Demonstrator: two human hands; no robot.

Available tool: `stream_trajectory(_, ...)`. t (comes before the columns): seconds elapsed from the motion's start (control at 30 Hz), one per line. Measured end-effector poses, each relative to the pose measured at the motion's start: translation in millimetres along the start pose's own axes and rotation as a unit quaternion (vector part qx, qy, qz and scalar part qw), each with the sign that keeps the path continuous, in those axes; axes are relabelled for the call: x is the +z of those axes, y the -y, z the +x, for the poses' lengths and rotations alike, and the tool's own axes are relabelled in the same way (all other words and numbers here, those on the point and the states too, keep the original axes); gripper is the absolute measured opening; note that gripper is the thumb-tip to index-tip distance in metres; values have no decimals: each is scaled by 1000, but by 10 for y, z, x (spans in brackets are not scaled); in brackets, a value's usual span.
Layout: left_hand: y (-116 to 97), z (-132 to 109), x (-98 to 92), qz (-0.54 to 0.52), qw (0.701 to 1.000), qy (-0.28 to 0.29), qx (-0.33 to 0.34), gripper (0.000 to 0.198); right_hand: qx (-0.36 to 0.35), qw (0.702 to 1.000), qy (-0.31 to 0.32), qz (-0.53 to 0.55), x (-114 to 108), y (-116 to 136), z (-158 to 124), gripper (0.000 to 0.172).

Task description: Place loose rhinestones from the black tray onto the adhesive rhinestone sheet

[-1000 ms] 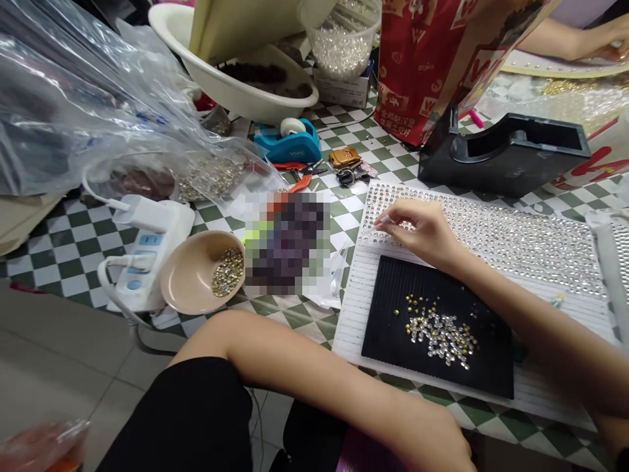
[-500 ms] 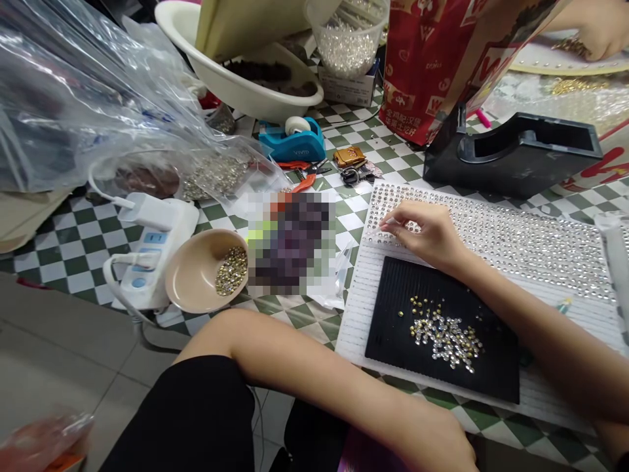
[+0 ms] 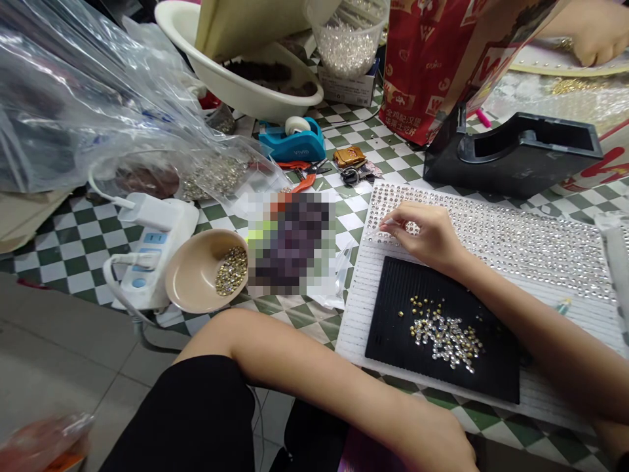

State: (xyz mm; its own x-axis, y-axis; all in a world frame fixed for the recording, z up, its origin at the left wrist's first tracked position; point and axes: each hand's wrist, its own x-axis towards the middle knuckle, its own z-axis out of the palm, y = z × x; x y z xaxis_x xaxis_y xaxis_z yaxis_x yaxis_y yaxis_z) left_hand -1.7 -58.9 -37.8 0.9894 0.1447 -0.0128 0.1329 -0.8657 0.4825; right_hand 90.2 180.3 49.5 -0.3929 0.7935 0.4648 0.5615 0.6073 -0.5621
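Observation:
My right hand [image 3: 425, 235] pinches a thin clear pick [image 3: 381, 229], whose tip touches the left end of the rows of set rhinestones [image 3: 515, 239] on a white ridged board [image 3: 356, 314]. Just below the hand, a black tray [image 3: 393, 334] lies on the board and carries a loose heap of silver and gold rhinestones [image 3: 445, 335]. My left forearm crosses the bottom of the view. My left hand [image 3: 435, 440] rests low at the table's near edge, its fingers cut off by the frame.
A beige bowl [image 3: 189, 278] with some rhinestones sits left of the board beside a white power strip [image 3: 147, 252]. Behind are plastic bags [image 3: 73, 98], a white basin [image 3: 236, 88], a blue tape dispenser [image 3: 295, 143], keys [image 3: 354, 169], a black tape dispenser [image 3: 515, 154] and a red bag [image 3: 427, 59]. Another person's hand [image 3: 594, 36] works at top right.
My right hand and the pick have stayed at almost the same spot on the rhinestone rows. The other person's hand at top right has shifted. The view moved slightly.

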Motion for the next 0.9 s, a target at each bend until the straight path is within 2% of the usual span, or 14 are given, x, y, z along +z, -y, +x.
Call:
stream_trajectory(0.13,-23,-35,-36,-71,997,0,15,25,-8,1000,2,-4,3,-4,-1,13)
stream_trajectory(0.2,21,-49,-96,-135,987,-2,93,23,-12,1000,3,-8,0,-6,-6,14)
stream_trajectory(0.3,140,-43,-194,-213,943,27,255,27,-22,999,5,-22,-18,7,-16,13)
stream_trajectory(0.37,203,-31,-228,-226,927,41,297,30,-34,999,3,-35,-37,25,-20,14)
stream_trajectory(0.53,208,-13,-169,-244,927,8,285,26,-46,998,-8,-41,-84,54,-28,16)
stream_trajectory(0.73,193,-22,-176,-279,921,23,272,28,-26,999,13,-37,-99,39,-52,16)
stream_trajectory(0.9,209,14,-307,-301,919,86,239,27,-38,998,6,-45,-86,39,-53,17)
